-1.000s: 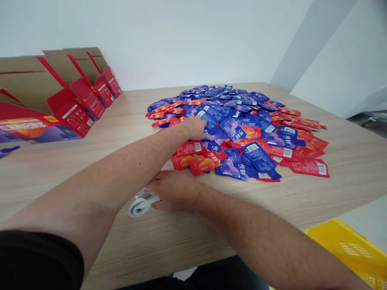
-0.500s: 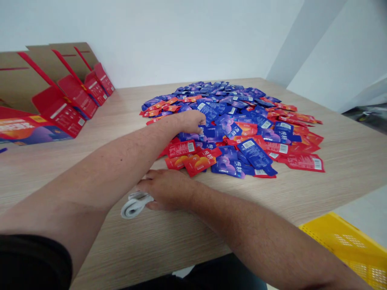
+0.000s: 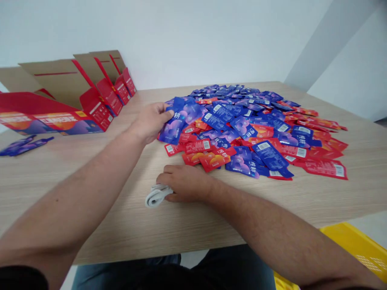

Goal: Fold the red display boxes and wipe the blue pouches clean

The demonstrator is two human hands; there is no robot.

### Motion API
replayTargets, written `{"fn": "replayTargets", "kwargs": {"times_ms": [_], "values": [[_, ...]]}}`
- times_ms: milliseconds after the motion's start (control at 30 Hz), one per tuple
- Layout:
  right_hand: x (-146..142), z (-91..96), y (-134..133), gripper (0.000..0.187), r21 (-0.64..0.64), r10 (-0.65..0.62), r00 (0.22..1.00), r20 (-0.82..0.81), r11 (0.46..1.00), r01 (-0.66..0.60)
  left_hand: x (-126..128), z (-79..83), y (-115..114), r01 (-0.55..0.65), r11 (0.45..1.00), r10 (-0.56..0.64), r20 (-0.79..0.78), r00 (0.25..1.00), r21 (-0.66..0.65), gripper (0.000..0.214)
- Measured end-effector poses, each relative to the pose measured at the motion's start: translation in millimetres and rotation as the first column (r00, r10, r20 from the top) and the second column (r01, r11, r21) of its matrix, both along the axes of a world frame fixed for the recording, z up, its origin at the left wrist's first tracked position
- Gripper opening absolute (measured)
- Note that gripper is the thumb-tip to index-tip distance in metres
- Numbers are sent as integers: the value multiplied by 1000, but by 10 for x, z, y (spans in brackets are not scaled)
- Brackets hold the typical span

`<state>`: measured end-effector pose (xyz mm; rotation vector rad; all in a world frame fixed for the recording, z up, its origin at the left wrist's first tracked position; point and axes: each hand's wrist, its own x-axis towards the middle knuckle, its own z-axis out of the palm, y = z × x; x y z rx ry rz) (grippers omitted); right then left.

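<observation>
indoors, over a pale table [image 3: 187,225] by white walls [image 3: 211,40], left grip [image 3: 150,123] pinches a pouch [image 3: 172,132], right grip [image 3: 189,181] a roll [image 3: 155,197].

Over at the left, the left hand [image 3: 154,121] covers one edge of a pouch [image 3: 173,128]! The right hand [image 3: 189,183] hides much of the white roll [image 3: 157,196], so its far end is anyone's call. Out left, the picture's edge slices the nearest box [image 3: 16,119] and clips a loose pouch [image 3: 10,149]. Far up the pile [image 3: 232,110], the print is too small to read, lower pouches buried! Near right, the crate [image 3: 353,243] runs out of frame, partly behind the right forearm [image 3: 272,225].
</observation>
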<state>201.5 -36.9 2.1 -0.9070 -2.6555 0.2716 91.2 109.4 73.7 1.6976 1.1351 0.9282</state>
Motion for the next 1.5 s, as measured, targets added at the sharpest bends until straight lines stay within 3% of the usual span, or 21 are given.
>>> {"fn": "replayTargets", "kwargs": {"times_ms": [67,200,300,400,500,600,667,767,867,1000,1100,1267,1400,1500], "values": [[-31,22,-43,31,-13,20,1000,-7,1000,-20,-332,-149,-102,-47,979,56,38,998,-200,15],[-89,50,-118,28,-72,44,999,-22,996,-45,-801,-456,-265,-107,920,108,-21,994,-378,22],[-111,57,-143,24,-120,41,999,-36,992,-45,-915,-690,-289,-119,922,127,-3,992,-368,23],[-103,53,-133,24,-162,40,997,-65,986,-50,-913,-902,-241,-145,949,168,61,984,-279,25],[-81,32,-100,27,-187,24,995,-100,981,-43,-926,-1009,-207,-176,965,202,123,972,-194,30],[-69,6,-76,28,-203,2,993,-122,979,-27,-991,-945,-258,-223,974,226,90,970,-47,31],[-67,-1,-82,30,-191,-16,989,-148,981,-13,-1025,-822,-340,-232,970,233,-9,972,76,29],[-63,21,-122,35,-94,-61,969,-240,995,39,-998,-626,-502,-213,965,237,-154,959,155,24],[-31,76,-153,34,96,-93,922,-375,986,139,-881,-542,-674,-141,987,153,-191,970,71,22],[54,136,-113,27,239,-196,891,-410,919,312,-717,-621,-862,69,986,-67,19,998,-153,22],[97,137,-69,31,200,-297,875,-382,898,392,-657,-710,-935,153,953,-114,158,981,-262,20],[107,127,-58,32,148,-215,923,-320,951,273,-633,-737,-962,210,901,-50,392,919,-379,26],[133,137,-30,35,90,-311,872,-377,925,369,-618,-681,-986,256,866,-50,434,900,-430,27],[140,143,-15,35,64,-271,884,-380,946,317,-614,-666,-998,263,856,-16,485,874,-446,28]]}}
